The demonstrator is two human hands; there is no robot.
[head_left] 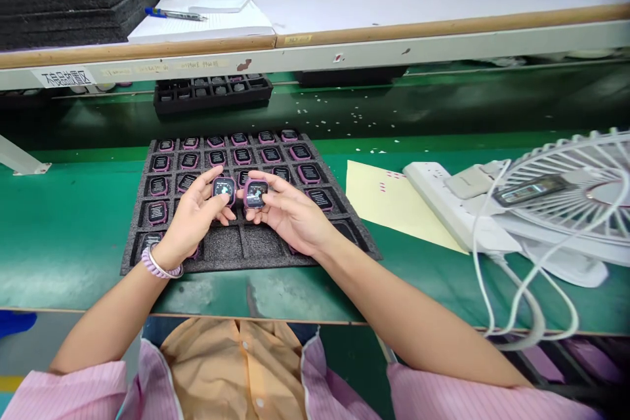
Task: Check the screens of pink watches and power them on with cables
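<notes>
My left hand (201, 207) grips a smartwatch (224, 189) with a purple case, its thumb on the lit screen. A second purple smartwatch (255, 193) is pinched in my right hand (288, 210), its screen lit too. The two watches are side by side, faces up, above a black foam tray (266, 243). Purple-rimmed watches such as this one (157, 212) lie in most of the tray's compartments. Two compartments in the front row show bare foam. My hands and forearms hide some of the front compartments.
To the right are a cream paper sheet (394, 203), a white power strip (443, 203) and a white fan (581, 197) with loose cables. Behind, another black tray (211, 97) sits under a raised shelf (394, 6). A notebook (207, 23) with a pen lies on the shelf.
</notes>
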